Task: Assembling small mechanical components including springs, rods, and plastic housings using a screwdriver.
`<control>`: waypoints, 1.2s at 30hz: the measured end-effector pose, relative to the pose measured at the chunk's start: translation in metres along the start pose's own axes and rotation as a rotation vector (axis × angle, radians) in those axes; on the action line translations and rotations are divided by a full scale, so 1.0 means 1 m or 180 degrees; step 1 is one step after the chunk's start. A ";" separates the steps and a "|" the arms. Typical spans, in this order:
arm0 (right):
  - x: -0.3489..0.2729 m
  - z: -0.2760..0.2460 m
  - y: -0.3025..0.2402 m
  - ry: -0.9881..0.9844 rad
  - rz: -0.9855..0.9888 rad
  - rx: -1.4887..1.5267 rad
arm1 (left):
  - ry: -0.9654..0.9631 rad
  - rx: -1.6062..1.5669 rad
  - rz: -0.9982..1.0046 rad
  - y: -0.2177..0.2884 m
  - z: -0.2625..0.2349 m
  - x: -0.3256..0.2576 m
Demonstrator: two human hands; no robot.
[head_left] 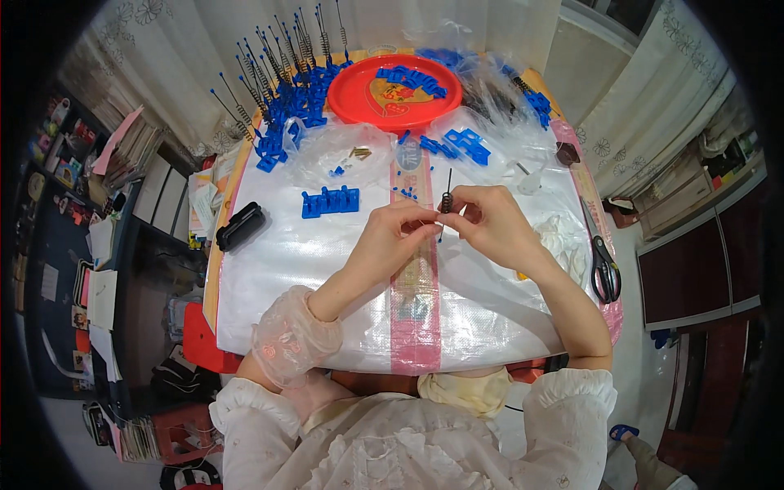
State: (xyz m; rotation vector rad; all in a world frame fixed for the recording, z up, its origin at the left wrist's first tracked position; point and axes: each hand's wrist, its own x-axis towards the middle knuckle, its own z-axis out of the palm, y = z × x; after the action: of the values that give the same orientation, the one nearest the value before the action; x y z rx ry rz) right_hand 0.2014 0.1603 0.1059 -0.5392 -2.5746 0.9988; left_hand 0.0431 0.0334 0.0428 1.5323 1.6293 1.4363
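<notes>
White woven plastic sheeting with a pink stripe down its middle is covering the round table, filling the centre of the view. At twelve o'clock a red round tray is sitting with blue plastic pieces lying on it. At eleven o'clock a crowd of blue clips with sprung pins is standing upright, and a crumpled clear plastic bag is lying just below them. A row of blue clips is resting at ten o'clock from the hands, with a black case farther out at nine o'clock. Black scissors are lying at three o'clock near the table's edge.

Both forearms are coming in from the lower edge and bending inward, meeting at the centre. The left hand is curling with its fingertips pressed together, pinching the lower end of a thin black pin with a coil spring. The right hand is arching over it, thumb and forefinger nipping the same pin just beside the spring. The pin is standing nearly upright between the two hands, above the pink stripe.

The pin's lower part is hiding behind the fingers, and the small items inside the clear bag are too small to make out.
</notes>
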 end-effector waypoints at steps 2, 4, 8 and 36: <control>-0.001 0.002 0.002 0.0071 -0.0067 0.0138 | 0.0002 0.0143 0.0059 -0.001 0.004 0.002; -0.002 0.004 0.004 0.0126 -0.0103 0.0249 | 0.0068 0.0219 0.0104 -0.002 0.008 0.003; -0.002 0.006 0.008 0.0187 -0.0037 0.0424 | 0.0223 0.0269 0.0194 -0.001 0.013 0.004; -0.082 -0.067 0.100 0.1159 0.0563 -0.1198 | 0.0429 0.0276 0.0460 -0.011 0.016 0.012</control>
State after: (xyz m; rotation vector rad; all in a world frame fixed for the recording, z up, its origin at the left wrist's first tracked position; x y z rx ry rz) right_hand 0.3244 0.2292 0.0702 -0.9620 -2.4127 0.4061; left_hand 0.0497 0.0522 0.0316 1.6635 1.7087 1.5947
